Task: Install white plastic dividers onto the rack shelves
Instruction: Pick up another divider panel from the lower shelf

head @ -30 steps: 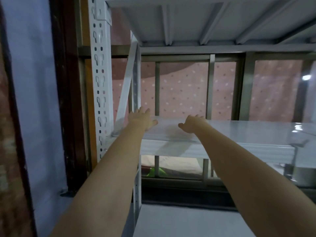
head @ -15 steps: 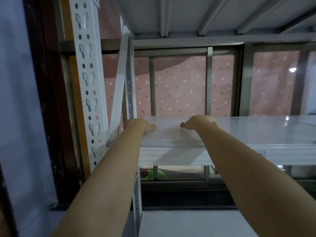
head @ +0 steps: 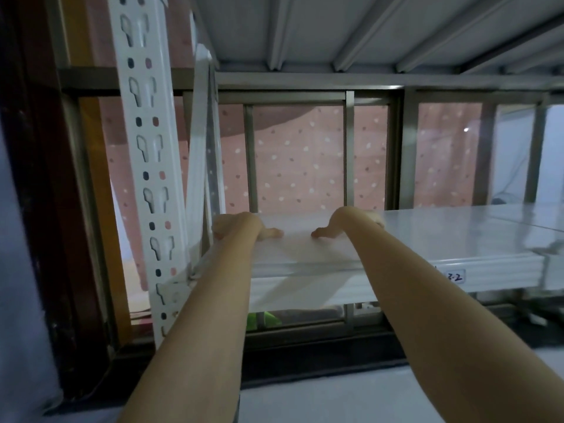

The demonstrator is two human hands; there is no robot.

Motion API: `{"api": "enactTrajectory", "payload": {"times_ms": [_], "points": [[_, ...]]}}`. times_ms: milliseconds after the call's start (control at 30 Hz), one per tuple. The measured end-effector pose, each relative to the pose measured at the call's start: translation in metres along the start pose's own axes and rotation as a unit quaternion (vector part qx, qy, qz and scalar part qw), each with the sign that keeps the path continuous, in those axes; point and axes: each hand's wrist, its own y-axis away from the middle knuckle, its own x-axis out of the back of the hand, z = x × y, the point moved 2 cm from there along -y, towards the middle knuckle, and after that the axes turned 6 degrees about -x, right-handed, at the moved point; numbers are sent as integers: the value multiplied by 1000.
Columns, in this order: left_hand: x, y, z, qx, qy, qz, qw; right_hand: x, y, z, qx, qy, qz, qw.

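A white translucent plastic divider sheet (head: 305, 250) lies flat on the left end of the white rack shelf (head: 412, 277). Both my arms reach over the shelf's front edge. My left hand (head: 241, 228) rests on the sheet near the rack's left side, thumb pointing right. About a hand's width to its right, my right hand (head: 346, 224) presses on the sheet, thumb pointing left. My wrists hide most of the fingers of both hands. Neither hand grips anything that I can see.
The perforated white upright post (head: 149, 178) and a diagonal brace (head: 198, 154) stand at the left. The ribbed underside of the upper shelf (head: 351, 29) is overhead. A window frame with a dotted pink curtain (head: 299, 157) is behind. A label reading 3-2 (head: 456, 276) is on the beam.
My view has dropped lower and closer to the shelf. Both hands have reached farther back over the sheet and now lie lower on it.
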Motion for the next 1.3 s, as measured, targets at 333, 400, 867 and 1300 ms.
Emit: {"api": "enactTrajectory", "payload": {"times_ms": [333, 400, 867, 1300], "points": [[23, 36, -12, -12, 157, 152, 976, 37, 20, 20, 103, 23, 28, 994], [32, 48, -9, -27, 169, 182, 968, 45, 34, 36, 102, 26, 32, 994], [11, 162, 28, -56, 194, 228, 952, 26, 76, 147, 150, -101, 102, 978], [-1, 248, 17, -70, 202, 208, 954, -19, 154, 194, 82, -243, 99, 961]]}}
